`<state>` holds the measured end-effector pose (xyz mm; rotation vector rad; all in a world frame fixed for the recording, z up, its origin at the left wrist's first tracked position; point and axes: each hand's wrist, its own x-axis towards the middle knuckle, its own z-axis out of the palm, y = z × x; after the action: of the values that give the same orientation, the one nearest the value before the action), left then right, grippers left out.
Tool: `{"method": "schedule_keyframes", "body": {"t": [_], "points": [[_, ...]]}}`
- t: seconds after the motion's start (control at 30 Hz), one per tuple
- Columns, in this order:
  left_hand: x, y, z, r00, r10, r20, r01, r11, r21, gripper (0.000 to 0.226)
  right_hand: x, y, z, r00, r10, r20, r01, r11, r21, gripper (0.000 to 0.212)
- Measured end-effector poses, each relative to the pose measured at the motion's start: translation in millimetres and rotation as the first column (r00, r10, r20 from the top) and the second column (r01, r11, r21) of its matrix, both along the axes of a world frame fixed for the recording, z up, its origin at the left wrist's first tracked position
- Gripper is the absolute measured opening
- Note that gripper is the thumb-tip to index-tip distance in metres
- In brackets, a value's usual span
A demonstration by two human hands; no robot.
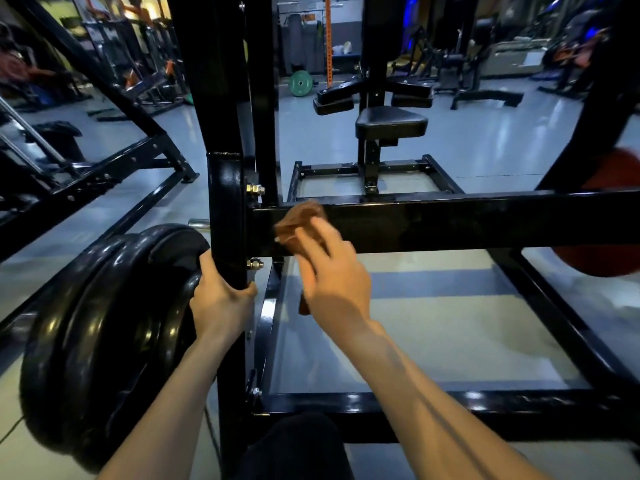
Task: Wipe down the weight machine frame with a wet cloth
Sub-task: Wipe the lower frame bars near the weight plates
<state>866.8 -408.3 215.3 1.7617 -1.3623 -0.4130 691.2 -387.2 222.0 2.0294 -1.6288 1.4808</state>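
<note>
We are crouched close to a black weight machine frame point(450, 223), looking down at both our bare arms. Our right hand point(332, 271) holds a brown cloth point(298, 220) against the front face of the frame's horizontal crossbar, just right of where that bar meets the upright post point(225, 209). The right fingers point(329, 237) are blurred; they look loosely spread over the cloth and press it to the bar, while a strip of the cloth hangs below the palm, so the thumb seems to pinch it, though we cannot tell exactly. Our left hand point(221, 292) grips the upright post lower down, its fingers wrapped round the post's left side and the thumb curled onto the right edge, just below a bolt and nut point(254, 264). A second bolt point(255, 189) sits higher on the post, above the crossbar. Just left of the post, a stack of black weight plates point(104, 327) stands on edge, touching or almost touching our left hand. Beyond the crossbar stands a black padded seat point(391, 124) on its own base frame, over a pale, glossy floor point(485, 143). Farther back a green plate point(300, 83) leans near an orange upright, and a blurred reddish plate point(606, 216) shows at the right edge.
</note>
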Motion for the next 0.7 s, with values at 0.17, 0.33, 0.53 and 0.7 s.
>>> {"method": "schedule_keyframes", "body": {"t": [0.17, 0.33, 0.53, 0.7], "points": [[2, 0, 1, 1.000, -0.028, 0.013, 0.028, 1.000, -0.005, 0.061, -41, 8, -1, 0.989, -0.070, -0.130, 0.062, 0.996, -0.061, 0.037], [-2, 0, 2, 1.000, -0.023, 0.001, 0.023, 0.999, 0.030, 0.063, -117, 31, 0, 0.835, -0.421, 0.354, 0.414, 0.905, 0.100, 0.035], [-13, 3, 4, 0.998, 0.030, -0.059, -0.030, 1.000, 0.009, 0.077, -43, 14, 5, 0.981, -0.138, 0.138, 0.141, 0.990, -0.011, 0.040], [-14, 6, 1, 0.999, 0.023, -0.029, -0.020, 0.995, 0.093, 0.099, -29, 5, 5, 0.956, 0.006, -0.294, -0.014, 1.000, -0.024, 0.033]]}}
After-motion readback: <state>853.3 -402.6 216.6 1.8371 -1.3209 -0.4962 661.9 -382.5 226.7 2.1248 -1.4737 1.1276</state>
